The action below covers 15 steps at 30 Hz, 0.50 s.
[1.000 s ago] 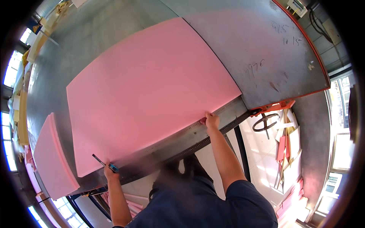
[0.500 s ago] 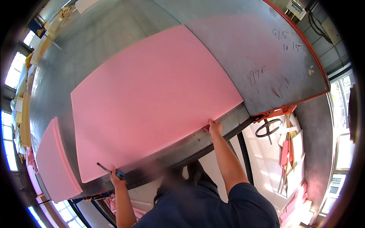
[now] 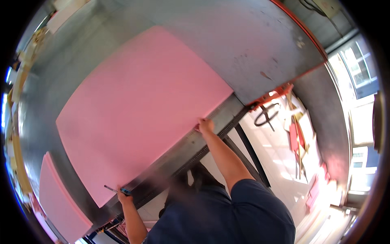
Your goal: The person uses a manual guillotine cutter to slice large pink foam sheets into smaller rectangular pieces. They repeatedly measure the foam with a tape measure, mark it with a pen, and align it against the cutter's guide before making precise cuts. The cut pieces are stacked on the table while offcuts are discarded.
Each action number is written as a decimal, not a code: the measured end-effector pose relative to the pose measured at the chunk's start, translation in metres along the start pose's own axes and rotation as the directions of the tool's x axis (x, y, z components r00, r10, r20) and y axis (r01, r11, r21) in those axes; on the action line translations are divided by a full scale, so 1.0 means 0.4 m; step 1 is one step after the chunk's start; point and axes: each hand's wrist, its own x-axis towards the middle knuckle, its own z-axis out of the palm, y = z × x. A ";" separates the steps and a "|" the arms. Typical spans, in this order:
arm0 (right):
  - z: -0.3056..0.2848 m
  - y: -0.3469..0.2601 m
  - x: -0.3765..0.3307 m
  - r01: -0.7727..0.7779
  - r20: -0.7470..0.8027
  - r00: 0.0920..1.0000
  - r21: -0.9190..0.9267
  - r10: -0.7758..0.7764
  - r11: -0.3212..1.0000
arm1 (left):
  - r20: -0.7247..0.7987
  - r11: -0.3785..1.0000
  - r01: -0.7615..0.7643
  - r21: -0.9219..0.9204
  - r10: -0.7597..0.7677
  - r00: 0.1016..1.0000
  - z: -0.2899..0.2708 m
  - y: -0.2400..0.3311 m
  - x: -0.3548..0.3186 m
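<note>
A large pink foam sheet lies flat on the grey metal table, its near edge running beside a ruler-marked strip. At its near left corner my left hand is closed around a slim tool with a dark shaft and a blue-and-black end; its exact kind is unclear. My right hand is at the near edge further right, fingers bent onto the sheet's edge, pinching it. The undersides of its fingers are hidden.
A smaller stack of pink foam lies to the left. A red rail borders the table's right side. Below it are a dark handwheel and foam scraps on the floor. A toothed black track runs along the front.
The view has turned, so the table and sheet appear tilted and shifted left. Both hands stay at the sheet's near edge, the tool still in my left.
</note>
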 end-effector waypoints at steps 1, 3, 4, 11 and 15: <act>0.015 -0.017 -0.015 -0.010 0.008 1.000 -0.014 0.011 1.000 | 0.003 1.000 -0.015 -0.010 0.015 1.000 -0.010 0.006 0.002; 0.011 -0.022 -0.026 -0.031 -0.004 1.000 0.006 0.031 1.000 | 0.011 1.000 -0.021 0.013 0.020 1.000 0.003 0.016 -0.013; 0.005 -0.024 -0.029 -0.038 -0.007 0.999 0.013 0.038 0.999 | 0.016 0.999 -0.025 0.021 0.025 1.000 0.010 0.019 -0.022; 0.023 -0.043 -0.058 0.012 -0.100 0.995 -0.118 -0.024 0.993 | 0.036 0.997 -0.039 0.061 0.037 0.999 -0.006 0.036 0.002; 0.034 -0.026 -0.047 0.036 -0.124 0.990 -0.255 -0.070 0.966 | 0.040 0.999 -0.040 0.031 0.039 0.998 -0.027 0.028 0.034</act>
